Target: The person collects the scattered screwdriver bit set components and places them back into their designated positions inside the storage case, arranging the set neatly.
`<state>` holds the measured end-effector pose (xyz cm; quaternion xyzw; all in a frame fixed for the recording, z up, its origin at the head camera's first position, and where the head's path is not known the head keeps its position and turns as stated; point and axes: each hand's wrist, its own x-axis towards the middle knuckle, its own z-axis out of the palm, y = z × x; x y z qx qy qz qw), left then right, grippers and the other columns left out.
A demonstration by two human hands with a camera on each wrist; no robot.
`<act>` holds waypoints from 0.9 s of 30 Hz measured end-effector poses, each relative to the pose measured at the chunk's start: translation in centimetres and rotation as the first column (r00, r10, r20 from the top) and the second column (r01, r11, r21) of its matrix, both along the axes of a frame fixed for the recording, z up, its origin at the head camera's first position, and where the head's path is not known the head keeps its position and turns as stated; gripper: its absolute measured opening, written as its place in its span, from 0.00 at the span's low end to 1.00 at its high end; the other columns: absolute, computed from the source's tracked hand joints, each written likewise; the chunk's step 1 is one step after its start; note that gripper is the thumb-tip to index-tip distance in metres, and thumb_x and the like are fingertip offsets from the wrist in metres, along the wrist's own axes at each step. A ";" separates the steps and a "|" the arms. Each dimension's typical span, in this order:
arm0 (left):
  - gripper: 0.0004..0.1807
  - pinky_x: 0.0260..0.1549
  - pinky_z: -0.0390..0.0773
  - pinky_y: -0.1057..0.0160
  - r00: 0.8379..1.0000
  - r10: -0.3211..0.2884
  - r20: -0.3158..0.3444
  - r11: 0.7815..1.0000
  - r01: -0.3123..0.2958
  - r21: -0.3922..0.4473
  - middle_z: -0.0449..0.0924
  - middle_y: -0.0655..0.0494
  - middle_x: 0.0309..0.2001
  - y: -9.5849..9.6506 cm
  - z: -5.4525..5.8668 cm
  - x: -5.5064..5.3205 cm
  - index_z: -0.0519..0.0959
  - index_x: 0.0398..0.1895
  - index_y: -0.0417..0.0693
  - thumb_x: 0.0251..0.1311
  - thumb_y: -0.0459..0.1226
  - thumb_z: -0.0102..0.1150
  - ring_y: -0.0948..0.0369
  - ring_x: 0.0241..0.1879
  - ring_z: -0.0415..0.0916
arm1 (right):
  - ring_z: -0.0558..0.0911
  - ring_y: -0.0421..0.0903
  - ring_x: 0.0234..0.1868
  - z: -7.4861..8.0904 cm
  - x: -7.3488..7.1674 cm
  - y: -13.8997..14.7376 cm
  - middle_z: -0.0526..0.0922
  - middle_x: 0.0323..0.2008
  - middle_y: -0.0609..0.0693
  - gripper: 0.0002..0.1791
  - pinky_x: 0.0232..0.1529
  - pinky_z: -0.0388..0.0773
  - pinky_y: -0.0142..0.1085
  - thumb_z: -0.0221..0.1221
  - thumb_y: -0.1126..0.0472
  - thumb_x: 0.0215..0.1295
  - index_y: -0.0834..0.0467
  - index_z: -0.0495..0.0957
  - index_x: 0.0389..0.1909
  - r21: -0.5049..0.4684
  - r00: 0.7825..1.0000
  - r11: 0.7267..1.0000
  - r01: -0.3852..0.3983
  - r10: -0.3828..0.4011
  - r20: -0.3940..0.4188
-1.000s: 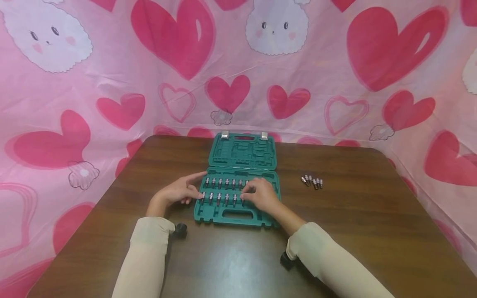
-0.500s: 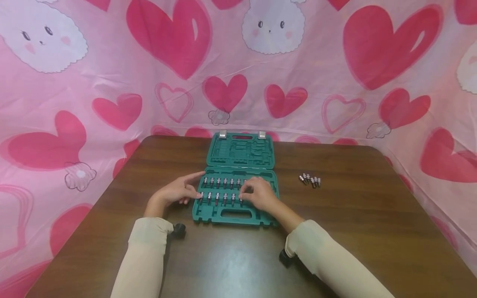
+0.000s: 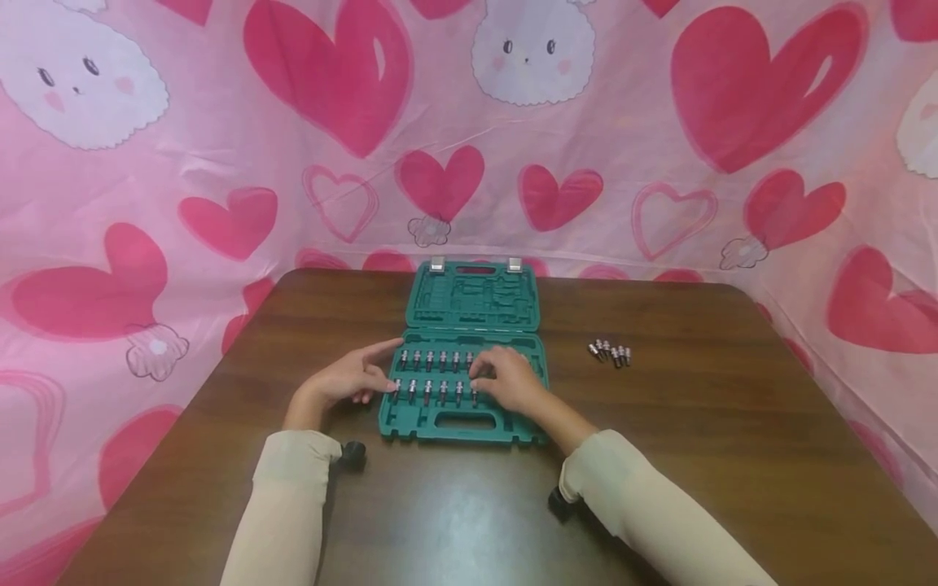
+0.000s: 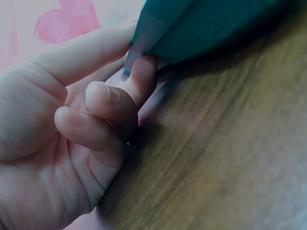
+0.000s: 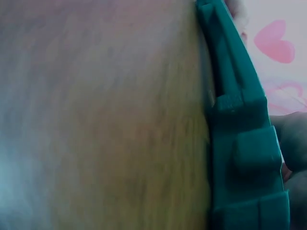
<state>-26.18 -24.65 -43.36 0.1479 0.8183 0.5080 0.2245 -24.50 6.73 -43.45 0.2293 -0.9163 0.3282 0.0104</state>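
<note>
A green plastic case (image 3: 408, 419) lies unfolded on the table, two rows of bit sockets (image 3: 443, 391) seated in its near half. At the case's left side, my left hand (image 3: 348, 377) grips the rim, thumb on top and index finger reaching towards the hinge. In the left wrist view the other fingers of that hand (image 4: 91, 115) are curled, one touching the case's side (image 4: 192, 33). My right hand (image 3: 513, 382) pinches a bit socket (image 3: 475, 398) at the right end of the near row. Its fingers and palm hide part of the far row and the case's right side.
Several loose bit sockets (image 3: 610, 352) lie in a small group right of the case. The raised lid (image 3: 472, 297) stands behind, with two metal latches. Brown wooden table (image 3: 454, 513) surrounds the case; a pink heart-patterned cloth (image 3: 557, 138) hangs beyond it.
The right hand has shifted very slightly over the end of the near row. The left hand stays on the case's edge. The head view has drifted a little.
</note>
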 end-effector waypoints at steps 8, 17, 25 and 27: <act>0.44 0.16 0.68 0.67 1.000 -0.001 0.007 1.000 0.001 0.006 0.78 0.43 0.24 0.3 0.4 0.2 0.55 0.76 0.60 0.60 0.39 0.66 0.57 0.15 0.69 | 0.74 0.43 0.38 0.2 -0.1 0.6 0.78 0.32 0.42 0.03 0.45 0.70 0.43 0.66 0.62 0.61 0.51 0.82 0.34 -0.031 0.999 0.999 -0.036 0.036 0.004; 0.44 0.15 0.69 0.67 1.000 -0.021 0.004 1.000 0.021 0.012 0.76 0.43 0.22 0.3 -0.5 0.7 0.54 0.76 0.59 0.59 0.40 0.66 0.58 0.15 0.68 | 0.75 0.42 0.32 0.3 0.5 3.0 0.78 0.27 0.41 0.04 0.35 0.74 0.38 0.66 0.64 0.61 0.53 0.82 0.35 -0.105 0.999 0.994 0.034 -0.031 0.033; 0.44 0.16 0.68 0.68 1.000 -0.017 -0.007 1.000 0.017 0.025 0.75 0.43 0.21 0.1 -0.1 0.7 0.54 0.76 0.59 0.60 0.39 0.66 0.58 0.14 0.67 | 0.72 0.45 0.27 1.3 0.1 5.6 0.75 0.23 0.44 0.05 0.28 0.71 0.39 0.66 0.61 0.62 0.54 0.82 0.38 -0.154 0.989 0.978 0.141 -0.147 -0.026; 0.43 0.15 0.68 0.67 1.000 -0.018 -0.011 1.000 0.018 0.024 0.75 0.43 0.21 0.0 0.1 0.6 0.54 0.76 0.58 0.60 0.39 0.66 0.58 0.14 0.67 | 0.72 0.45 0.25 1.6 -0.1 6.4 0.74 0.23 0.45 0.06 0.26 0.70 0.39 0.66 0.61 0.62 0.55 0.82 0.39 -0.161 0.985 0.974 0.159 -0.169 -0.046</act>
